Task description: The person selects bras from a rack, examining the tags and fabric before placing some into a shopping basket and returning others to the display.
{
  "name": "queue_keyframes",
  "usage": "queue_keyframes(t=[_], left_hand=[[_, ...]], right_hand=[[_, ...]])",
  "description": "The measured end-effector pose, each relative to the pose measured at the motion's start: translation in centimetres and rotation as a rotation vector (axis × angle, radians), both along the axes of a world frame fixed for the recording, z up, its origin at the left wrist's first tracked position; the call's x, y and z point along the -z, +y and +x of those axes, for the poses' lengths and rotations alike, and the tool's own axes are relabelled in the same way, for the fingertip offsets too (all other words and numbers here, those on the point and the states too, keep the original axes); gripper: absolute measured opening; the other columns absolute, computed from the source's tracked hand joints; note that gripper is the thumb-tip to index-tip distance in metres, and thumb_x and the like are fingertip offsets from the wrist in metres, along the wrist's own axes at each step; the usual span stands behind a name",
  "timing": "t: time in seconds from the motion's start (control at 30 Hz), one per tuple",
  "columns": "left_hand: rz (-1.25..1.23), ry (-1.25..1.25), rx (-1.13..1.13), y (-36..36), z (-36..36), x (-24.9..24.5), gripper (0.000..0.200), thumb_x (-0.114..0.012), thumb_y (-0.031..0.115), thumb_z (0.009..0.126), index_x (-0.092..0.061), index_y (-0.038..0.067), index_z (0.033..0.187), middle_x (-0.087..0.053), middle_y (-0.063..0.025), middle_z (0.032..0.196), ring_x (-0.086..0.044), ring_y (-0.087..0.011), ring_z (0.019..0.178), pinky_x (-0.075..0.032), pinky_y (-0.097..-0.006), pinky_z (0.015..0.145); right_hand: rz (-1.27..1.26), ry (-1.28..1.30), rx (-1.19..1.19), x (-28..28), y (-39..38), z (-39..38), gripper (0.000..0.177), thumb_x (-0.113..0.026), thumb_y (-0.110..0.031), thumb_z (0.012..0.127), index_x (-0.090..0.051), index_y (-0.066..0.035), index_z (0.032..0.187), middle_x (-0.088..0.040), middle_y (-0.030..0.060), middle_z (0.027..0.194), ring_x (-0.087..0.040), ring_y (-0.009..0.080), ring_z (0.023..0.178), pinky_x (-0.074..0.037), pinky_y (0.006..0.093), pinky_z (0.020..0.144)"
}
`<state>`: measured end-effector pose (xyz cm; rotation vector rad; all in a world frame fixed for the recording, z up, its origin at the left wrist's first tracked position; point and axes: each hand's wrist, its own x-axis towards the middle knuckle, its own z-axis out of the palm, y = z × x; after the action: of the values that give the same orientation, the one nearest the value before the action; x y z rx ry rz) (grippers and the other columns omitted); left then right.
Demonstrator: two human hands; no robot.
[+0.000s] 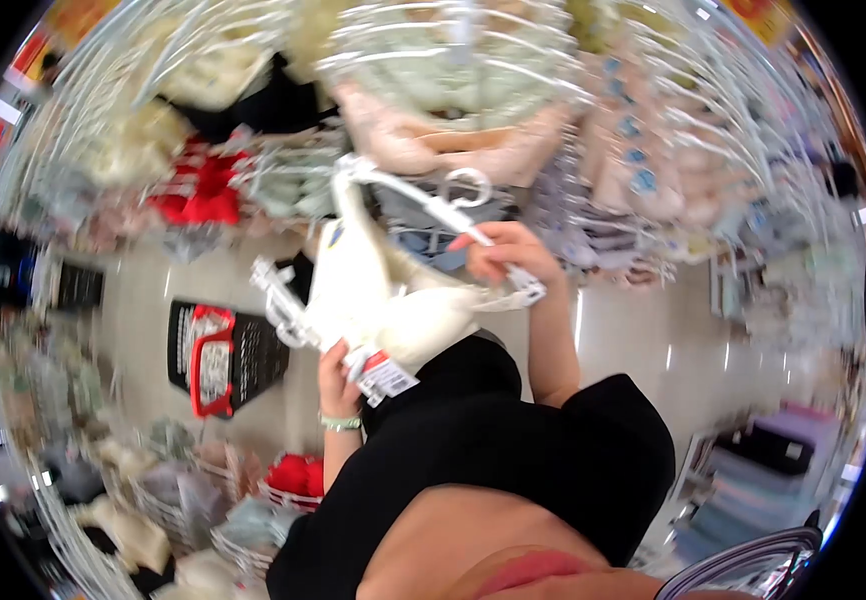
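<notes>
A cream bra hangs on a white plastic hanger in front of my chest. My right hand is closed on the hanger bar, near its clip end. Lower down, my left hand, with a bracelet at the wrist, is closed beside a red and white price tag. It holds a second white hanger, whose far end points up and left. Motion blurs the bra and hangers somewhat.
Racks of bras on white hangers curve across the top, with pale green and peach ones nearest. A black basket with a red handle stands on the shiny floor at left. More garments hang at lower left; folded items lie at lower right.
</notes>
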<state>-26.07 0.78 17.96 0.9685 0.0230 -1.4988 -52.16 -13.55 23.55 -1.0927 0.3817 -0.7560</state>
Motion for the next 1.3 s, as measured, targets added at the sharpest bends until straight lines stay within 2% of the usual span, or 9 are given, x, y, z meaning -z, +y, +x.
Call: queue_keyframes(t=[0.03,0.27,0.4,0.5,0.67,0.73,0.8,0.9,1.3], left_hand=[[0.016,-0.032,0.067,0.4,0.9,1.4,0.017,-0.047,0.023,0.084,-0.051,0.01,0.075,-0.04,0.007,0.044,-0.041,-0.0071,0.038,-0.038,-0.0208,0.04],[-0.123,0.022,0.126,0.7,1.2,0.8,0.031,-0.045,0.017,0.085,-0.039,0.015,0.055,-0.035,0.0052,0.044,-0.04,-0.0088,0.041,-0.037,-0.0222,0.047],[-0.232,0.166,0.165,0.6,2.4,2.6,0.019,-0.046,0.024,0.086,-0.051,0.007,0.079,-0.044,0.0021,0.053,-0.044,-0.0105,0.048,-0.041,-0.0258,0.053],[-0.306,0.214,0.209,0.2,2.8,3.5,0.046,-0.037,0.035,0.089,-0.039,0.003,0.122,-0.054,-0.009,0.108,-0.055,-0.0159,0.08,-0.046,-0.0305,0.074],[-0.19,-0.325,0.148,-0.7,0.6,0.3,0.049,-0.035,0.034,0.09,-0.035,0.0,0.125,-0.047,-0.015,0.121,-0.046,-0.028,0.109,-0.034,-0.0399,0.095],[-0.472,0.48,0.341,-1.8,2.1,1.9,0.049,-0.035,0.033,0.091,-0.035,-0.002,0.125,-0.044,-0.016,0.124,-0.045,-0.0281,0.11,-0.033,-0.0401,0.095],[-0.258,0.182,0.212,-1.4,1.1,1.1,0.042,-0.037,0.028,0.091,-0.04,-0.003,0.119,-0.057,-0.0125,0.1,-0.056,-0.021,0.087,-0.042,-0.036,0.084],[-0.083,0.096,0.076,-1.1,-0.3,0.7,0.02,-0.041,0.018,0.089,-0.051,0.001,0.093,-0.033,0.006,0.046,-0.036,-0.0056,0.041,-0.043,-0.0243,0.055],[-0.138,0.13,0.19,-0.5,-1.2,0.0,0.04,-0.038,0.031,0.089,-0.043,0.0,0.115,-0.059,-0.0064,0.093,-0.033,-0.0021,0.037,-0.042,-0.0155,0.046]], right_hand=[[-0.013,0.042,-0.019,0.0,0.0,-0.3,0.037,-0.052,-0.017,0.08,-0.051,0.012,0.103,-0.049,0.0014,0.056,-0.044,0.0075,0.05,-0.036,0.0217,0.053],[-0.273,0.358,-0.044,0.2,1.3,-0.9,0.023,-0.047,-0.011,0.085,-0.056,0.002,0.102,-0.053,-0.0002,0.063,-0.049,0.007,0.059,-0.041,0.022,0.057],[-0.396,0.545,0.045,1.5,1.8,-1.3,0.023,-0.046,-0.011,0.085,-0.056,0.001,0.102,-0.053,-0.0002,0.063,-0.05,0.0078,0.059,-0.041,0.023,0.057],[-0.329,0.634,0.099,1.8,2.5,-2.0,0.025,-0.046,-0.007,0.081,-0.056,-0.003,0.103,-0.053,0.0021,0.061,-0.051,0.0099,0.058,-0.042,0.0259,0.057],[-0.204,0.572,0.184,1.6,2.8,-2.3,0.027,-0.045,-0.009,0.083,-0.055,-0.005,0.108,-0.054,0.0017,0.066,-0.05,0.0088,0.058,-0.043,0.0242,0.055],[-0.251,0.581,0.211,1.7,2.3,-2.4,0.029,-0.045,-0.009,0.084,-0.053,-0.005,0.112,-0.054,0.0014,0.068,-0.049,0.0081,0.058,-0.043,0.0235,0.054],[-0.245,0.544,0.264,2.1,1.6,-2.3,0.031,-0.046,-0.009,0.084,-0.053,-0.006,0.113,-0.055,0.0013,0.069,-0.049,0.0076,0.057,-0.042,0.0237,0.053],[-0.232,0.521,0.314,2.5,1.0,-2.3,0.031,-0.048,-0.007,0.081,-0.053,-0.004,0.112,-0.055,0.001,0.068,-0.048,0.0071,0.056,-0.04,0.0236,0.051],[-0.092,0.298,0.514,5.6,4.0,-5.6,0.016,-0.061,-0.013,0.08,-0.057,0.0,0.089,-0.056,-0.0026,0.073,-0.049,0.0022,0.064,-0.039,0.0168,0.054]])
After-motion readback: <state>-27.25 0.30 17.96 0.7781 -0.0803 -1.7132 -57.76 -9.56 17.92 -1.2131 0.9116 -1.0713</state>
